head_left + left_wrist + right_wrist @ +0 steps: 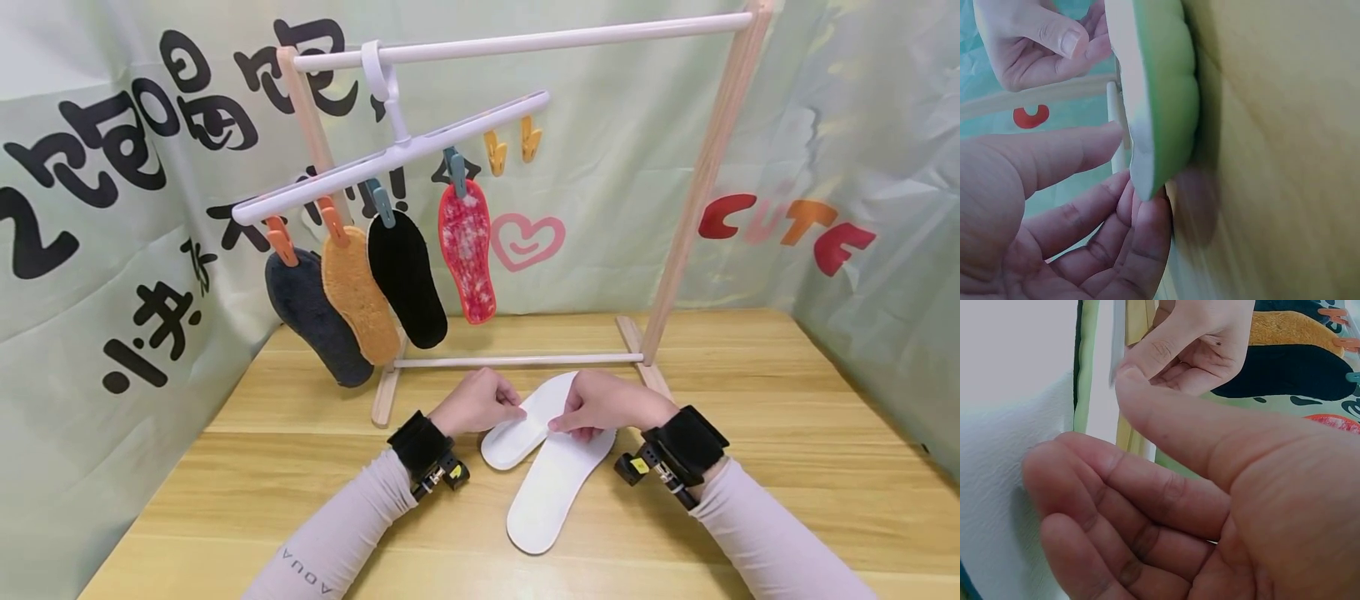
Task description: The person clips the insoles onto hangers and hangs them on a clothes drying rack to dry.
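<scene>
Two white insoles lie on the wooden table at odd angles to each other, the upper insole (504, 447) and the lower insole (543, 500). My left hand (482, 402) pinches the edge of the upper insole, its thumb on the white face. In the left wrist view, the fingertips (1149, 215) meet the insole's green underside (1169, 94). My right hand (611, 404) reaches over where the insoles come close. In the right wrist view, its fingers curl loosely, and a gap separates thumb and index finger beside the insole's edge (1105, 394).
Behind the hands stands a rack (525, 43) with wooden posts. From it hangs a tilted white hanger (322, 185) bearing a dark grey insole (318, 321), a tan insole (360, 296), a black insole (407, 279) and a red mottled insole (467, 250). Two yellow clips (495, 152) hang at its right.
</scene>
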`<state>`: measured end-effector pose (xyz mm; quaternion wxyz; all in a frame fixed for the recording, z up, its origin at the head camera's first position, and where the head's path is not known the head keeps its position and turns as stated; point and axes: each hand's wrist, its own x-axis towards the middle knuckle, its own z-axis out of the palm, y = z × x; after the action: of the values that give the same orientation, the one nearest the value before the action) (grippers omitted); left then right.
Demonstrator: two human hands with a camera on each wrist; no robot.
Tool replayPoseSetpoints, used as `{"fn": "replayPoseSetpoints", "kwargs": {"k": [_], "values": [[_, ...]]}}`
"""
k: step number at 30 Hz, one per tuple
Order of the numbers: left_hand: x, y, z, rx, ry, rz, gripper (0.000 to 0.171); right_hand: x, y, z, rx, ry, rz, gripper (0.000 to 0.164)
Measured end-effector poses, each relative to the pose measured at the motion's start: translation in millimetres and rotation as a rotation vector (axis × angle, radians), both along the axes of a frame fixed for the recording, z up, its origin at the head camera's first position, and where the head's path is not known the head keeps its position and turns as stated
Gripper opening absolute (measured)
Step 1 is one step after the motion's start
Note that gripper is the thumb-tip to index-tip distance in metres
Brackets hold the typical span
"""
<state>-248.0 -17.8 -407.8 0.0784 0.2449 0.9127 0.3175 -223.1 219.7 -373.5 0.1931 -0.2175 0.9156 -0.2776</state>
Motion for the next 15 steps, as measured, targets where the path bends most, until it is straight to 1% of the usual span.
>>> {"fn": "replayPoseSetpoints", "kwargs": {"k": [7, 15], "values": [[0.3, -0.5, 0.3, 0.002, -0.006, 0.009, 0.010, -1.0, 1.5, -0.8, -0.019, 0.002, 0.004, 0.038], [-0.3, -0.2, 0.2, 0.038, -0.025, 0.060, 0.011, -1.1, 2.2, -1.4, -0.030, 0.018, 0.014, 0.037]]}}
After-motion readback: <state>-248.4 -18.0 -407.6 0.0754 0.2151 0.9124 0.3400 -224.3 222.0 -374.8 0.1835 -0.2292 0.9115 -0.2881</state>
